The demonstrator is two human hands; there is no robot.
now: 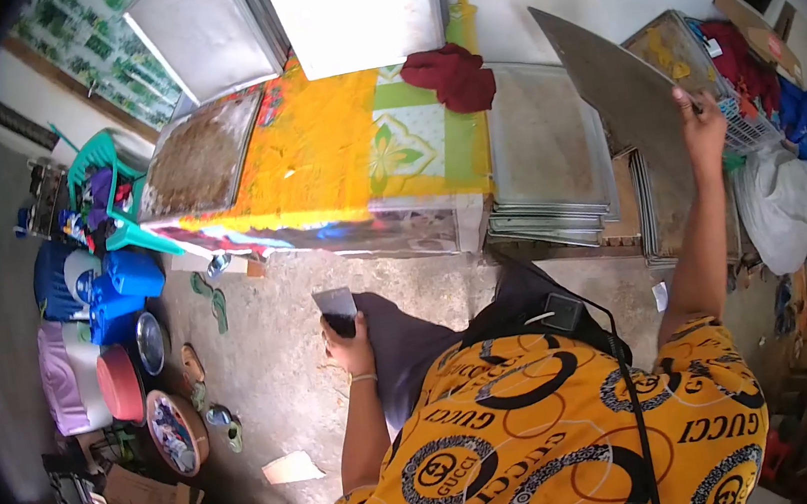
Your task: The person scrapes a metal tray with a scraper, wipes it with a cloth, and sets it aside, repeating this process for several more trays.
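Note:
In my left hand is a scraper, a flat piece with a pale grey blade and a darker lower part; its handle is hidden by the fingers. My right hand grips the edge of a large thin metal sheet, grey-brown and tilted up over the stacks on the right. Just left of that sheet lies a stack of flat metal trays. Further trays are piled below my right forearm.
A table with a yellow cloth carries a brown-stained tray, upright trays and a dark red cloth. Blue containers, a basin of cloths and slippers line the left floor. A white sack stands right.

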